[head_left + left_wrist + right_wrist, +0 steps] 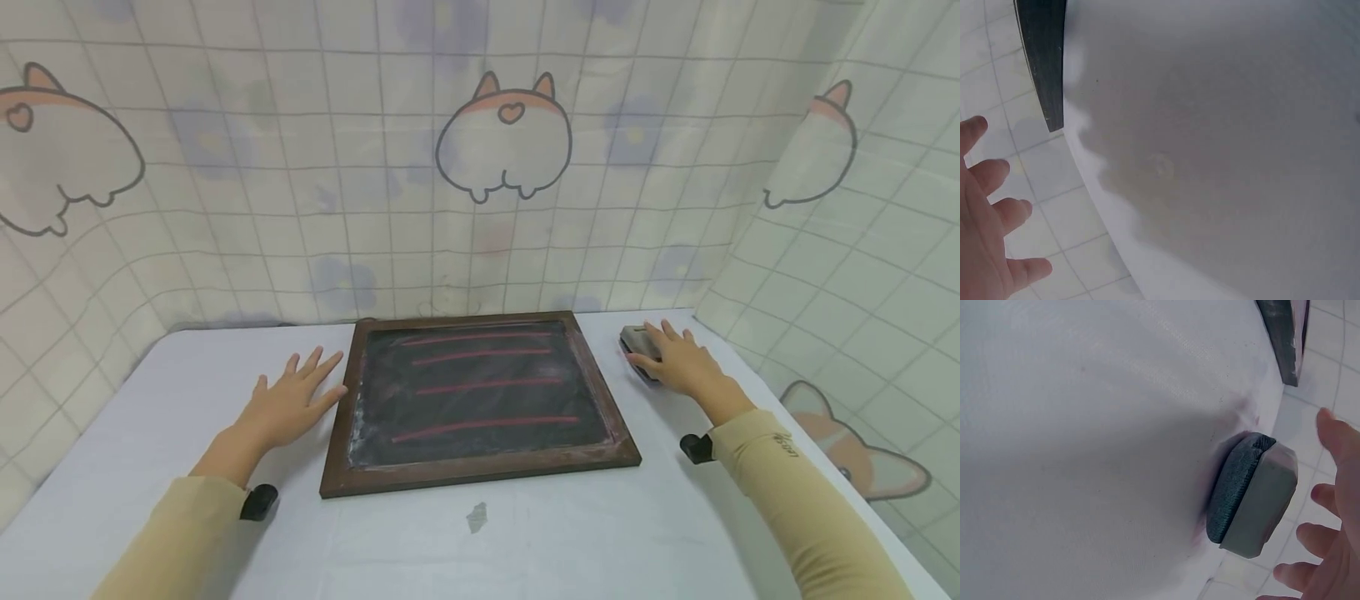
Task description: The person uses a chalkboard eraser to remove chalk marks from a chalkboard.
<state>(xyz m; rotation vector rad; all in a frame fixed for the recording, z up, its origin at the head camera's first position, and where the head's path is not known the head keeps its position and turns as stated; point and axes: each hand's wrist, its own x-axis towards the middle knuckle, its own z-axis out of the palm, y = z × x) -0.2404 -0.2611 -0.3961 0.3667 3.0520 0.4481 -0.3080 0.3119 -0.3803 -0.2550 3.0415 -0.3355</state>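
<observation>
A wood-framed chalkboard [480, 392] lies flat on the white table, with several red chalk lines across its dark surface. Left of its frame hovers my left hand [281, 412], fingers spread and holding nothing; the left wrist view shows the same hand [985, 219] above the table. At the table's right side my right hand [681, 362] reaches over a chalkboard eraser [637, 340], fingers spread and partly covering it. In the right wrist view the eraser [1250, 497] has a grey back and a dark felt pad against the table, with the fingers [1319, 540] apart from it.
The white table [555, 533] has a small grey patch [477, 517] in front of the board. A curtain [390, 167] with a grid and corgi pattern hangs behind the table and along both sides. Pinkish dust marks the table beside the eraser.
</observation>
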